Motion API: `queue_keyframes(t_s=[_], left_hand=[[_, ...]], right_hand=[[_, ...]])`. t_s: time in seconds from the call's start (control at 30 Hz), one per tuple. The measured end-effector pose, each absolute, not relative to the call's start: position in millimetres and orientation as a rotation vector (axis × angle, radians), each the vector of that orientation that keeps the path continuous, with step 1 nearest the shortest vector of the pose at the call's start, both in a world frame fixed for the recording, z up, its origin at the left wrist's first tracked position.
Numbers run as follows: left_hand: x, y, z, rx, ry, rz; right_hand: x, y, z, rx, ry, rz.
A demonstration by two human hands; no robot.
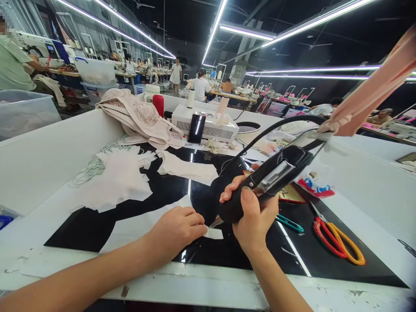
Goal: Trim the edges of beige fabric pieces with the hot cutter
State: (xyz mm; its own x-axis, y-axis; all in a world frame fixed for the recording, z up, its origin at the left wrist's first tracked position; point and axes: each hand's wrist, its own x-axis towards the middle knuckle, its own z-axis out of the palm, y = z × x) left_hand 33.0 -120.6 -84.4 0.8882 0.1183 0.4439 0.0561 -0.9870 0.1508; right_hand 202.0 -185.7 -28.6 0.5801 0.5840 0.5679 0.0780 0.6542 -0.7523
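Note:
My right hand is wrapped round a black corded handheld tool with a metal tip pointing down. That tip meets a small white fabric strip beside the fingers of my left hand. My left hand is closed, pinching the edge of a white fabric piece that lies on the glossy black board. A length of pink cloth is tied to the tool's upper end and runs up to the right. What lies beneath my left fingertips is hidden.
Red-and-orange-handled scissors and a teal-handled tool lie on the right. White fabric pieces and a beige garment stack are at left. A phone leans on a white vented box. Several people work beyond the table.

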Motion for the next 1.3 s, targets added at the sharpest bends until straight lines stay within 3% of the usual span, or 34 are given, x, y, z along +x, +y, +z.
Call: queue_keyframes(t_s=[1.3], left_hand=[[31.2,-119.6,-84.5,2.884,0.167,0.627]], right_hand=[[195.0,-201.3,-28.3,-0.783,-0.909,0.371]])
